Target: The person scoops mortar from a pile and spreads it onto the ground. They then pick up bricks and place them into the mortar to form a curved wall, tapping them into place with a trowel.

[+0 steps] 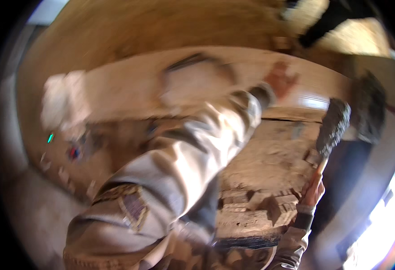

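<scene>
My left arm reaches across the middle of the view. At its end my left hand (283, 82) is blurred, its fingers spread apart and nothing seen in them, over the pale, long ledge (130, 85). My right hand (313, 191) is closed round the light handle of a trowel (334, 128). The trowel's blade points away from me and looks coated with grey, wet mortar. Just right of the blade sits a dark grey, rough-looking mass (370, 108), too blurred to tell if it is a container or a heap.
A pale, blocky object (64, 101) stands at the ledge's left end. Bricks (269, 204) lie on dirt below my hands. A thin dark loop (193, 60) rests on the ledge. At the upper right, part of a person in dark clothing (337, 20) shows.
</scene>
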{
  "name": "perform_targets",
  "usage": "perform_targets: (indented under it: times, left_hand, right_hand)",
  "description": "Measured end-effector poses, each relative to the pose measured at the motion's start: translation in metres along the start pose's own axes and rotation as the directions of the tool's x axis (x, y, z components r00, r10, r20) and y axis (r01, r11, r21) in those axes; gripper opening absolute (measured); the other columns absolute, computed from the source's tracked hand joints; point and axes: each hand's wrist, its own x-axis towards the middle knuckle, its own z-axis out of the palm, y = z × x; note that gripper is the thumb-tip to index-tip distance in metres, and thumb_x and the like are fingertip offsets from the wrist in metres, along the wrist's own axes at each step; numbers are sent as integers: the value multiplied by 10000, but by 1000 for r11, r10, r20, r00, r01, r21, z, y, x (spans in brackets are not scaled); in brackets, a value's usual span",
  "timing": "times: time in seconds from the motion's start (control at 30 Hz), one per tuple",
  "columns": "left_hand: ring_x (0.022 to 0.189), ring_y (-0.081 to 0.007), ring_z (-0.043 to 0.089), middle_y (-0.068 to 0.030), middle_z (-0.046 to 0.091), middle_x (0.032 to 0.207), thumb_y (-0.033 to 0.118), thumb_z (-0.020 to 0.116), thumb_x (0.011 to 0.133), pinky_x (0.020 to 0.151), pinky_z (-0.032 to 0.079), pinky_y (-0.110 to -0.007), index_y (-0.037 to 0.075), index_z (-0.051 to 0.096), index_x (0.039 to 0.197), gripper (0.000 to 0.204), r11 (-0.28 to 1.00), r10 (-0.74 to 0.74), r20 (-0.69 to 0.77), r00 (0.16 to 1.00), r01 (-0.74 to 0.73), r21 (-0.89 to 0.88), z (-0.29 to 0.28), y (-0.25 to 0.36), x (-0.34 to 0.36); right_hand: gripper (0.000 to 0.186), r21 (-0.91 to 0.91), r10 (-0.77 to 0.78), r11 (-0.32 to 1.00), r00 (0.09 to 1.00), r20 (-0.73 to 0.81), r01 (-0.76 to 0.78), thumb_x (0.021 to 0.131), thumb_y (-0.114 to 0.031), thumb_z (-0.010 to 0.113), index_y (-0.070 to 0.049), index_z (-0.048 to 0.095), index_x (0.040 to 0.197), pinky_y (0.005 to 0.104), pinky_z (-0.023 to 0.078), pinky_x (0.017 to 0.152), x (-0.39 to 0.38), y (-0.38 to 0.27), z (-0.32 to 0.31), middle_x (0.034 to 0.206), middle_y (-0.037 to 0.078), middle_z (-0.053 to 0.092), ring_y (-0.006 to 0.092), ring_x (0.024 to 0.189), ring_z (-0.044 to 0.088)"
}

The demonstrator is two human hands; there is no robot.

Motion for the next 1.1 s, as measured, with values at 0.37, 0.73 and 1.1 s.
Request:
perform_targets:
  times: [0.37,0.73,1.1]
  left_hand:
    - [925,-339,659,-194,679,1044,328,562,1034,807,541,-471,-17,658,1182,388,781,-603,306,736,624,38,-461,-101,-527]
    - [1133,-430,626,-293,645,1219,431,635,966,971,501,-465,-24,628,1256,540,483,-856,-66,513,838,254,-581,-149,-731]
    - [1157,-424,584,-249,631,1208,347,662,955,1023,468,-457,-38,615,1218,468,573,-750,-215,625,777,260,-636,-172,-813]
  right_hand:
    - [383,-584,-104,695,862,496,420,986,-351,602,-8,688,839,347,426,470,-248,221,213,584,42,572,142,510,518]
    - [479,-228,-302,399,362,882,888,920,-454,678,9,703,804,489,512,624,-280,241,493,712,253,655,441,675,656]
    - [433,-202,-311,-113,158,937,973,889,-480,706,-47,698,903,501,533,679,-336,179,642,786,233,686,431,766,678]
